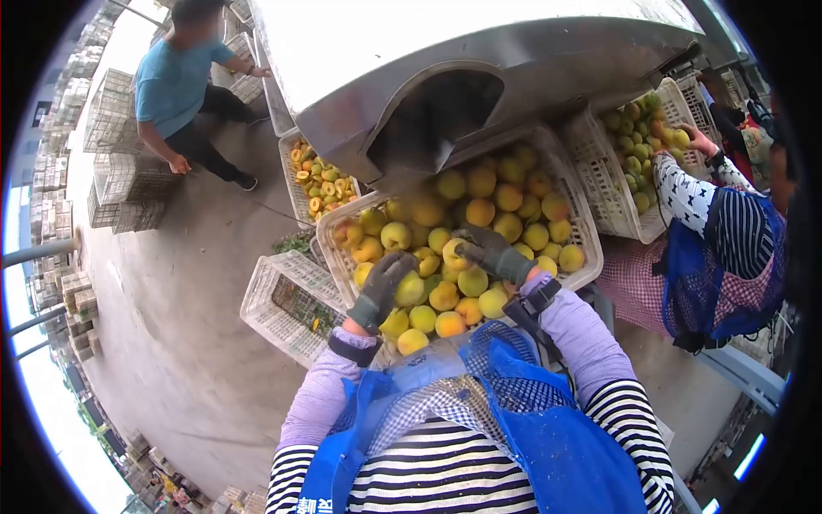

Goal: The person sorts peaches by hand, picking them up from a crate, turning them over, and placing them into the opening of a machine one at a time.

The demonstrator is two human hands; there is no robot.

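A white slatted crate [589, 233] full of yellow peaches stands right in front of me, under a large metal machine. My left hand [382, 286], in a dark glove, rests fingers apart on the peaches at the crate's near left side, next to one peach [410, 289]. My gloved right hand [491, 254] is closed around a yellow peach [454, 253] above the pile's middle.
The grey metal machine [479, 60] overhangs the crate. A worker's sleeve [685, 193] reaches into another peach crate [599, 184] at right. A crate of cut peach halves [318, 182] and an emptier crate [287, 304] lie at left. A person in blue [180, 86] crouches beside stacked crates.
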